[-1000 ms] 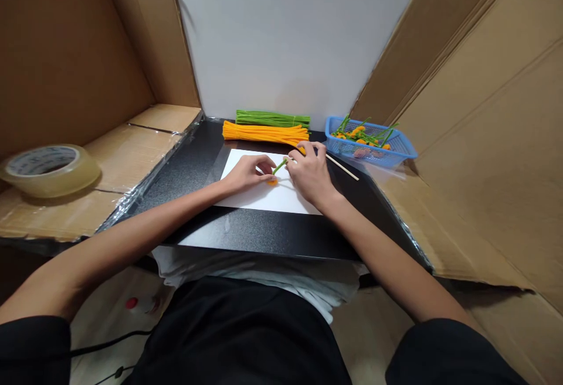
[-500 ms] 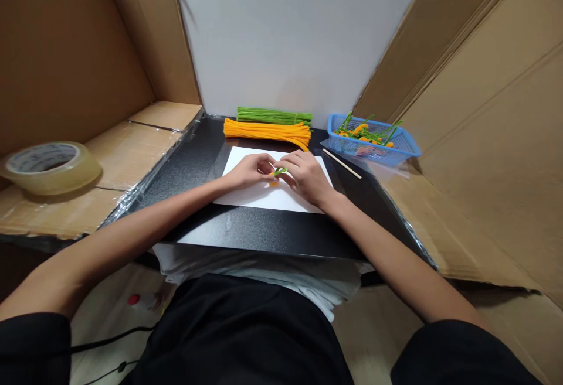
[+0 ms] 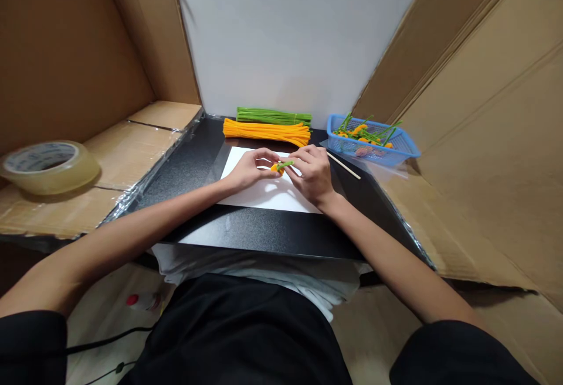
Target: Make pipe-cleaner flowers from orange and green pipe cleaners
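My left hand point(image 3: 250, 169) and my right hand point(image 3: 313, 171) meet above a white paper sheet point(image 3: 264, 197) on a black table point(image 3: 246, 230). Between their fingertips is a small orange pipe-cleaner flower point(image 3: 277, 167) with a short green stem point(image 3: 285, 164). The left fingers pinch the orange head. The right fingers are closed on the green stem. Both hands are lifted a little off the paper.
Behind the paper lie a bundle of orange pipe cleaners point(image 3: 264, 132) and a bundle of green ones point(image 3: 272, 117). A blue basket point(image 3: 398, 153) with finished flowers stands at the right, a thin wooden stick point(image 3: 345, 166) beside it. A tape roll point(image 3: 48, 167) rests on the cardboard at left.
Both hands have risen slightly from the paper and moved back, carrying the flower. The green stem, which stuck out a second ago, is now folded close to the orange head.
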{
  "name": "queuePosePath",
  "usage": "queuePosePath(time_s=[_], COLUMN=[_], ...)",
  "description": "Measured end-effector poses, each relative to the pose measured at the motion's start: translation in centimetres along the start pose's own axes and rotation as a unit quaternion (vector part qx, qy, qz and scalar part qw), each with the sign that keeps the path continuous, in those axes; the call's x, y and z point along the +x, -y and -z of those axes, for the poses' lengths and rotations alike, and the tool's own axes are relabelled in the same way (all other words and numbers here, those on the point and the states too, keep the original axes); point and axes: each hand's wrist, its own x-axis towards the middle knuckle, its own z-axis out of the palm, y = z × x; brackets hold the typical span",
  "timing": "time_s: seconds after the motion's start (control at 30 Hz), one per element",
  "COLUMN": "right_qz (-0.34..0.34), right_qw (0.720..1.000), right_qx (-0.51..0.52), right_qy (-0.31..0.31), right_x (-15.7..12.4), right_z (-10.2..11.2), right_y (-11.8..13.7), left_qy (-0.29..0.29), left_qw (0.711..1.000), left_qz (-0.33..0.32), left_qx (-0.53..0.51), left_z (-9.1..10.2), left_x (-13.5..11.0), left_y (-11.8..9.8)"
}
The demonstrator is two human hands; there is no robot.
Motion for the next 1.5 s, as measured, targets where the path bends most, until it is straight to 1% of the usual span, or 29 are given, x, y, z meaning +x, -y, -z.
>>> queuePosePath(time_s=[0.17,0.37,0.47,0.53,0.6,0.7,0.77,0.83,0.87,0.93,1.0,1.1,1.17,1.27,1.37,1.5], right_qz=[-0.064,-0.070,-0.074,-0.097,-0.145,-0.225,-0.255,-0.266,-0.266,-0.258,-0.238,-0.182,-0.146,-0.122,-0.130,-0.143], right_qw=[0.996,0.989,0.987,0.982,0.969,0.935,0.916,0.905,0.903,0.908,0.922,0.949,0.960,0.961,0.956,0.950], right_qx=[0.054,0.126,0.142,0.160,0.196,0.267,0.303,0.326,0.331,0.323,0.299,0.253,0.236,0.245,0.262,0.276], right_qy=[-0.014,-0.018,-0.018,-0.025,-0.040,-0.060,-0.062,-0.063,-0.066,-0.071,-0.069,-0.053,-0.046,-0.041,-0.034,-0.035], right_x=[-0.1,0.2,0.2,0.2,0.2,0.2,0.3,0.3,0.3,0.2,0.1,-0.1,-0.1,-0.2,-0.2,-0.1], right_z=[-0.1,0.4,0.6,0.5,0.4,0.0,-0.1,-0.1,-0.2,-0.2,-0.3,-0.6,-0.8,-1.0,-1.0,-0.9], right_y=[0.5,1.1,1.4,1.5,1.7,2.0,2.3,2.6,2.7,2.8,2.6,2.3,2.1,2.0,2.0,1.9], left_qy=[-0.013,-0.068,-0.074,-0.073,-0.075,-0.083,-0.083,-0.081,-0.081,-0.090,-0.106,-0.129,-0.138,-0.141,-0.139,-0.131], left_qw=[0.997,0.993,0.990,0.987,0.984,0.981,0.977,0.972,0.970,0.971,0.973,0.976,0.978,0.980,0.982,0.982], left_qz=[-0.062,-0.081,-0.098,-0.115,-0.124,-0.134,-0.149,-0.165,-0.169,-0.164,-0.146,-0.119,-0.111,-0.101,-0.092,-0.099], left_qx=[0.038,0.049,0.071,0.090,0.100,0.111,0.130,0.149,0.153,0.151,0.142,0.126,0.112,0.095,0.086,0.092], left_z=[-0.5,-0.9,-0.9,-0.9,-0.9,-1.0,-1.1,-1.2,-1.3,-1.5,-1.5,-1.3,-1.0,-0.8,-0.7,-0.8], left_x=[-0.4,-0.8,-0.9,-0.9,-1.0,-1.1,-1.3,-1.5,-1.6,-1.6,-1.5,-1.1,-0.9,-0.6,-0.6,-0.6], left_y=[-0.2,-0.7,-0.9,-0.9,-0.9,-0.9,-1.0,-1.0,-1.0,-1.0,-1.0,-0.8,-0.6,-0.4,-0.4,-0.6])
